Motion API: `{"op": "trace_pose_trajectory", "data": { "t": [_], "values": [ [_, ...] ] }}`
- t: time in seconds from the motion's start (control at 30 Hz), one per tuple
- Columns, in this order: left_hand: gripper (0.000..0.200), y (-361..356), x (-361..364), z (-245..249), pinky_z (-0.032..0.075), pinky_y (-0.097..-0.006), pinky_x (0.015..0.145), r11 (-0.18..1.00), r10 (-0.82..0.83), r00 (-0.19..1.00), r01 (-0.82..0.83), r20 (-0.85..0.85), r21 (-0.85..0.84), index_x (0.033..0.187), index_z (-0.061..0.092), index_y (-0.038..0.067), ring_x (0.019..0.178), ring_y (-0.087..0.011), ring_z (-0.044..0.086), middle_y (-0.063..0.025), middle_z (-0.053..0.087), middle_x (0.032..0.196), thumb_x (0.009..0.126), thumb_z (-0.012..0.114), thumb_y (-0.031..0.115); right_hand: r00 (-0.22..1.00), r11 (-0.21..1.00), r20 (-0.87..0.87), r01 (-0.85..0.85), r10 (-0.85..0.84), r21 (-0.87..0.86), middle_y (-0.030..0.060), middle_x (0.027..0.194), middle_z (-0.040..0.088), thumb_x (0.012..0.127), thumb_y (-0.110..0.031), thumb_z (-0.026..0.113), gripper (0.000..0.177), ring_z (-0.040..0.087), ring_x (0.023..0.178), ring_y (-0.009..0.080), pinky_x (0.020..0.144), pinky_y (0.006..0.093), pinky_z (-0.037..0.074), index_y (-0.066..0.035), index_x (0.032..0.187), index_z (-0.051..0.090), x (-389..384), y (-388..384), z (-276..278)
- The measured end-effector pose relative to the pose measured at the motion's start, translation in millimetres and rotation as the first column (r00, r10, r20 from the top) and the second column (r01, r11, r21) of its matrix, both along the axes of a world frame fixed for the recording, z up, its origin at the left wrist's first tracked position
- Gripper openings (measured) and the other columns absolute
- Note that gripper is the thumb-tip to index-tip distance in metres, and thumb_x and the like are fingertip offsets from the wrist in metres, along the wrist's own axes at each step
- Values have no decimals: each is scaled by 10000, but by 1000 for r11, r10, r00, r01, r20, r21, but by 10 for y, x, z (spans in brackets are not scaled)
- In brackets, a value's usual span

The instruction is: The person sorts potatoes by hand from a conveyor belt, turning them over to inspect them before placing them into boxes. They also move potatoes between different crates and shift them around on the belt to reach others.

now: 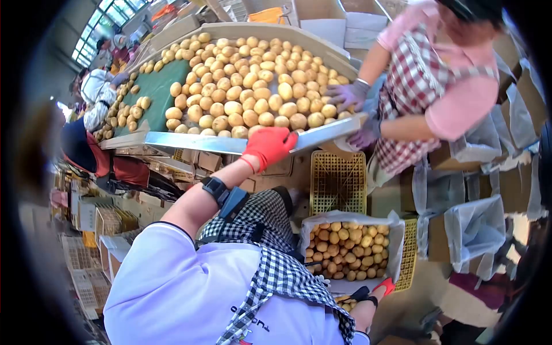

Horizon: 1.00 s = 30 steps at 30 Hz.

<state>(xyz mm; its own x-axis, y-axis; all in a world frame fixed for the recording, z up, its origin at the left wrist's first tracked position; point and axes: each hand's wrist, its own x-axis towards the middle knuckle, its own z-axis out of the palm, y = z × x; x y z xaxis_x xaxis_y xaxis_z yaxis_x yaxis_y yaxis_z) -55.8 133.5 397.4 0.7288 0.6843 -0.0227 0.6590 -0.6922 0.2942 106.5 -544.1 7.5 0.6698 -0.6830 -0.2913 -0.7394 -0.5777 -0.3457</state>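
At counter rim, left hand curled, hold unclear; right hand by box, grip hidden. Box part-filled; potatoes still heaped on counter.

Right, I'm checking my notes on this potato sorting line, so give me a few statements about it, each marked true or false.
1. The left hand, in a red glove, rests on the metal rim of the sorting table. True.
2. The table's surface is blue. False: it is green.
3. The lined box near the right hand is empty. False: it holds potatoes.
4. The co-worker across the table wears purplish gloves. True.
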Motion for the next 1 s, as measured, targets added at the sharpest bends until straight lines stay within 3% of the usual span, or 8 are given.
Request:
{"op": "trace_pose_trajectory", "data": {
  "t": [0.13, 0.2, 0.33, 0.43, 0.57, 0.63, 0.73, 1.0],
  "values": [
    [462, 14, 42, -54, 508, -509, 810, 990, -68, 998, 68, 4, -126, 906, 663, 68, 914, -368, 686, -173, 722, 976, 988, 526, 502, 965, 957, 173, 230, -199, -176, 219, 1453, 551, 895, -539, 688, 707, 595, 1215, 472, 975, 562, 524, -120, 1443, 534, 215, 983, 914],
    [502, 227, 92, -120, 521, -491, 840, 942, -176, 984, 166, -9, -292, 1033, 671, 54, 982, -365, 687, -184, 717, 1057, 977, 546, 537, 977, 927, 206, 35, 46, -373, 254, 1565, 404, 872, -579, 716, 864, 472, 1352, 509, 1057, 578, 472, -165, 1558, 392, 567, 1057, 727],
    [600, 906, 44, 67, 521, -431, 937, 648, -413, 909, 330, 48, -686, 1311, 630, 51, 1071, -339, 690, -172, 707, 1170, 981, 581, 550, 849, 913, 355, -307, 390, -269, 319, 1577, 330, 903, -531, 726, 853, 389, 1425, 500, 1123, 573, 412, -139, 1579, 384, 636, 2668, 1550],
    [581, 1346, -161, 281, 497, -416, 997, 601, -416, 906, 336, 75, -725, 1350, 616, 56, 1156, -326, 660, -166, 700, 1229, 1004, 558, 519, 632, 853, 594, -480, 498, -205, 296, 1596, 327, 950, -404, 724, 733, 340, 1472, 463, 1151, 571, 372, -66, 1540, 452, 431, 3896, 2501],
    [598, 1986, -481, 391, 502, -424, 1016, 746, -350, 937, 275, -6, -607, 1368, 608, 48, 1166, -371, 652, -192, 689, 1251, 1003, 549, 517, 261, 571, 640, -748, 723, -339, 274, 1608, 326, 948, -279, 737, 674, 364, 1452, 451, 1180, 538, 329, -3, 1505, 475, 307, 5041, 3096],
    [569, 2273, -672, 690, 516, -431, 986, 789, -287, 957, 204, -53, -580, 1321, 622, 43, 1135, -373, 662, -204, 688, 1223, 996, 566, 507, 150, 392, 659, -890, 737, -235, 265, 1595, 345, 925, -237, 756, 642, 384, 1434, 452, 1174, 522, 336, -8, 1474, 516, 50, 5643, 3648],
    [518, 2547, -1092, 666, 516, -417, 991, 906, -143, 990, 136, 12, -400, 1291, 658, 31, 1154, -354, 654, -188, 693, 1220, 1000, 595, 455, 41, 155, 590, -977, 807, -144, 261, 1555, 387, 916, -171, 755, 542, 416, 1432, 395, 1155, 465, 365, -55, 1419, 591, -223, 6241, 3955],
    [457, 3156, -1519, 929, 507, -378, 1005, 835, 117, 979, -7, 165, -551, 1315, 643, 13, 1172, -286, 652, -167, 702, 1252, 1015, 621, 358, -110, -166, 368, -978, 923, 124, 264, 1517, 455, 894, -377, 749, 572, 426, 1401, 449, 1154, 521, 368, -121, 1389, 622, -387, 7255, 4130]
  ]
}}
